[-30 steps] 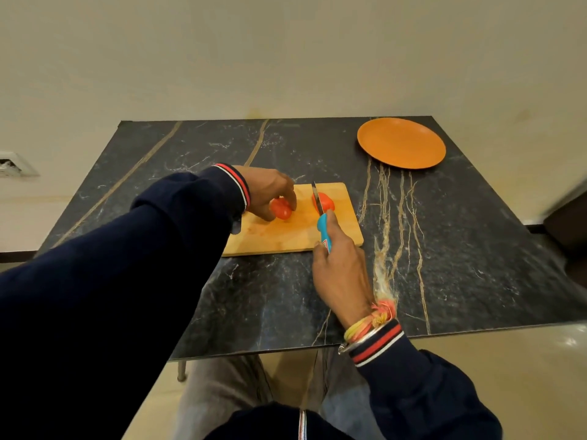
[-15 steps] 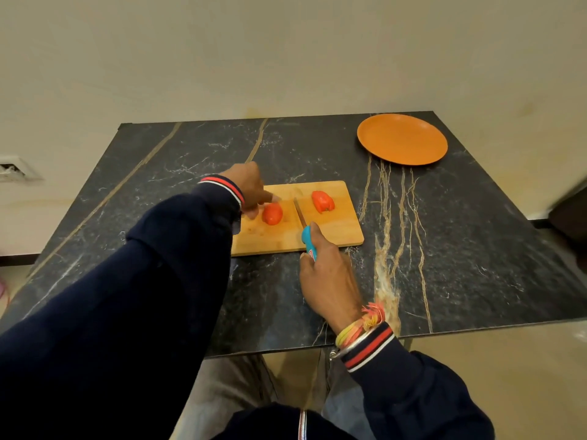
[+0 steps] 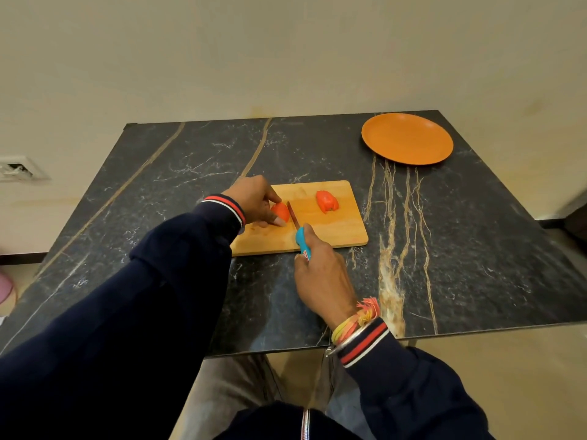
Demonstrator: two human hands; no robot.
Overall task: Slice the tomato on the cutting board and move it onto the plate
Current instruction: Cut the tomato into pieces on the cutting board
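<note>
On the cutting board, fingers of the left hand pinch a tomato half; the right hand curls round the knife, blade just beside them. If the half rolls, the edge could nick a fingertip. The other half lies apart, the plate well away

cutting board mid-table, two tomato pieces on it, plate behind to the right
</note>
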